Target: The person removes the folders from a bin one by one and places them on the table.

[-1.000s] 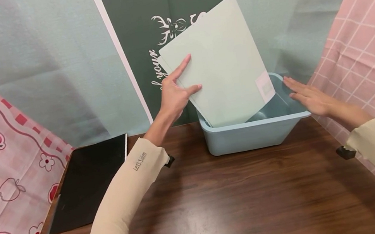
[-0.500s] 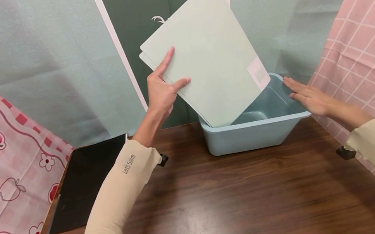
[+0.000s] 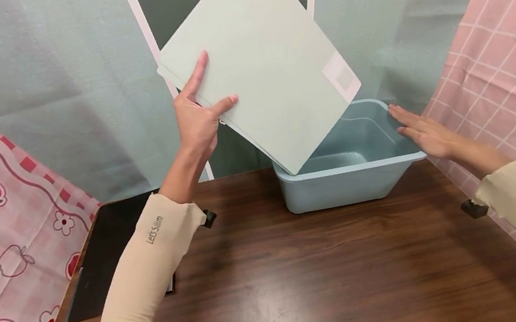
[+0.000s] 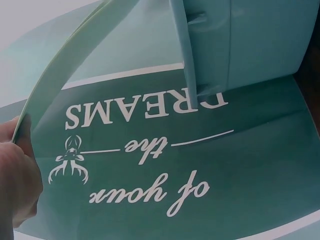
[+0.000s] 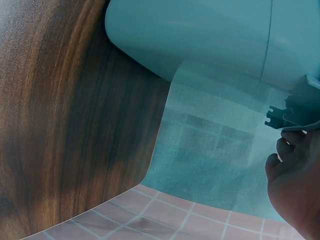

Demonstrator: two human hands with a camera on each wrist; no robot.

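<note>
A pale green folder (image 3: 266, 68) with a whitish label (image 3: 341, 76) is tilted above the left side of a light blue plastic bin (image 3: 338, 187). My left hand (image 3: 197, 117) grips its left edge, thumb and a finger lying over the front cover. The folder's lower corner is at the bin's front-left rim; whether they touch, I cannot tell. In the left wrist view the folder (image 4: 65, 60) shows edge-on beside the hand (image 4: 20, 175). My right hand (image 3: 433, 134) holds the bin's right rim; several fingertips (image 5: 285, 150) tuck beneath it in the right wrist view.
A black flat folder (image 3: 110, 254) lies at the table's left, partly behind my left sleeve. The brown wooden table (image 3: 301, 274) meets a dark green and grey-green curtain at the back. Pink patterned cloths (image 3: 503, 72) hang at both sides.
My left hand has moved the pale green folder up and to the left, out of the bin, tilting it further. The right hand and the bin have stayed in place.
</note>
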